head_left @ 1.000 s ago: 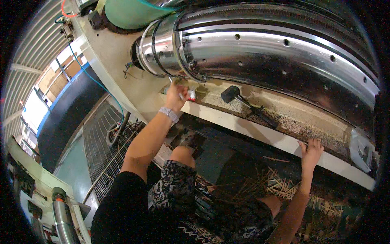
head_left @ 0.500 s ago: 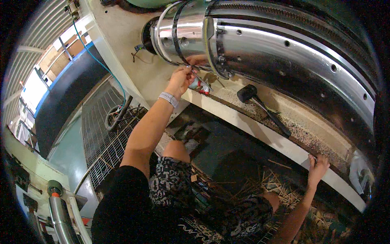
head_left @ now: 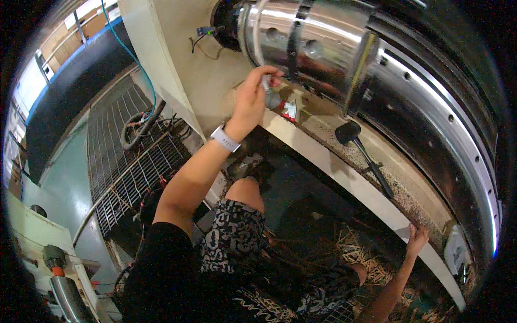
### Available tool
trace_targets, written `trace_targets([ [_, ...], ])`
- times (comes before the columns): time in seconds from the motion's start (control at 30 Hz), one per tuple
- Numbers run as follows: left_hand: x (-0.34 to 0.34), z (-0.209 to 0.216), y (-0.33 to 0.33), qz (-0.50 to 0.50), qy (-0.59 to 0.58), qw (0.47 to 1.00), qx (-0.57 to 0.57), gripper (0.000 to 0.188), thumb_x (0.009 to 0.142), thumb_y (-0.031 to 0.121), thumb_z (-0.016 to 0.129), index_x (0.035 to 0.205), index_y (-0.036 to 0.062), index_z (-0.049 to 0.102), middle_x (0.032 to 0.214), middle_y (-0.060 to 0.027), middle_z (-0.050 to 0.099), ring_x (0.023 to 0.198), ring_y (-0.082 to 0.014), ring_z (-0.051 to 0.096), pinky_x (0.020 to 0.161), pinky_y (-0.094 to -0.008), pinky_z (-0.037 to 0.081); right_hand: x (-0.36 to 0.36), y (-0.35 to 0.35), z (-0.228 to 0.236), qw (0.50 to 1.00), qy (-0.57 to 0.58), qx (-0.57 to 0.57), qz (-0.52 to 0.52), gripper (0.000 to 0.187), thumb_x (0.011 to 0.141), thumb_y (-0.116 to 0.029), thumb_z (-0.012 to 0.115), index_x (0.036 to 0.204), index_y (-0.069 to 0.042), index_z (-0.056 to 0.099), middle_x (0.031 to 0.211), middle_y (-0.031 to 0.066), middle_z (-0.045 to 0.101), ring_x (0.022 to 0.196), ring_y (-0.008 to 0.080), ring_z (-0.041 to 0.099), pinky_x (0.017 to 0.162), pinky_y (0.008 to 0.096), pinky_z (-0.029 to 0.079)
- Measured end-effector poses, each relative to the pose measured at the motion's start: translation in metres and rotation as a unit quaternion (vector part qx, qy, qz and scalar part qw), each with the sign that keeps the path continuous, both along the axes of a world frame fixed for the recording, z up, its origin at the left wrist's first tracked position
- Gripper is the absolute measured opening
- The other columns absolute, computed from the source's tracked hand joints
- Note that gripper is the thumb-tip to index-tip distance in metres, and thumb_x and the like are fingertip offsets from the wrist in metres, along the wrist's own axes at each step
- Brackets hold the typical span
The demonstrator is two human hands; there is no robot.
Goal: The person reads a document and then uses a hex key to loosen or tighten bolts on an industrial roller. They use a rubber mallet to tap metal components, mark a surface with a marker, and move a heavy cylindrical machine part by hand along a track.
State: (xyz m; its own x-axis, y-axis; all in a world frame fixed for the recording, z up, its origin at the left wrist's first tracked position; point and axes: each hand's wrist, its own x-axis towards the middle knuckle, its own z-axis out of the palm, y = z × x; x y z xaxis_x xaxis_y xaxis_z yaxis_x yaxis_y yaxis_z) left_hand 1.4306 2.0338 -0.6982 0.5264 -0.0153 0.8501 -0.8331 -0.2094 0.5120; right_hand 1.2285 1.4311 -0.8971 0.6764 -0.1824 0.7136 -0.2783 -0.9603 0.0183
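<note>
At the left part of a big shiny metal cylinder (head_left: pixel 334 32), my left hand (head_left: pixel 255 97) is raised with its fingers curled and pinched close to the lower curve. What they hold, if anything, I cannot make out. A red-and-grey fitting (head_left: pixel 290 110) sits just beside that hand on the ledge. A dark band (head_left: pixel 294 48) wraps the cylinder above it. My right hand (head_left: pixel 417 240) is closed over the rim of the cream metal beam (head_left: pixel 371 203), thumb on the near side. Between the hands, a black mallet (head_left: pixel 367 160) lies on the grit-covered ledge.
Clear plastic (head_left: pixel 456 250) lies at the ledge's right end. Thin wooden sticks (head_left: pixel 358 255) are scattered below the beam. To the left are a metal grating (head_left: pixel 126 129), a teal hose (head_left: pixel 126 51) and a smaller steel roller (head_left: pixel 70 299). A cable (head_left: pixel 207 32) hangs by the cylinder's end.
The view has shifted closer, so the cylinder and mallet appear farther right. My left hand has moved slightly left along the cylinder. My right hand stays on the beam's rim.
</note>
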Motion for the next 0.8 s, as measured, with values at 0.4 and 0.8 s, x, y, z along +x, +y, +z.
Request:
trace_targets([
  [0.4, 0.018, 0.010, 0.021, -0.028, -0.042, 0.996, 0.080, 0.030, 0.081, -0.011, 0.037, 0.105, 0.0024, 0.051, 0.092, -0.0100, 0.060, 0.079, -0.0179, 0.059, 0.074, -0.0269, 0.046, -0.002, -0.002, 0.008, 0.987, 0.065, 0.142, 0.049, 0.037, 0.082, -0.038, 0.061, 0.093, -0.003, 0.058, 0.092, 0.0158, 0.056, 0.091, 0.0348, 0.051, 0.084, 0.0471, 0.036],
  [0.8, 0.025, 0.007, 0.019, -0.088, -0.065, 0.988, 0.104, 0.047, 0.073, -0.017, 0.039, 0.113, 0.0046, 0.052, 0.095, -0.0119, 0.057, 0.077, -0.0222, 0.057, 0.075, -0.0313, 0.048, 0.001, -0.025, -0.010, 0.993, 0.006, 0.100, 0.064, 0.033, 0.081, -0.033, 0.064, 0.083, 0.000, 0.056, 0.082, 0.0149, 0.056, 0.078, 0.0304, 0.053, 0.074, 0.0431, 0.040],
])
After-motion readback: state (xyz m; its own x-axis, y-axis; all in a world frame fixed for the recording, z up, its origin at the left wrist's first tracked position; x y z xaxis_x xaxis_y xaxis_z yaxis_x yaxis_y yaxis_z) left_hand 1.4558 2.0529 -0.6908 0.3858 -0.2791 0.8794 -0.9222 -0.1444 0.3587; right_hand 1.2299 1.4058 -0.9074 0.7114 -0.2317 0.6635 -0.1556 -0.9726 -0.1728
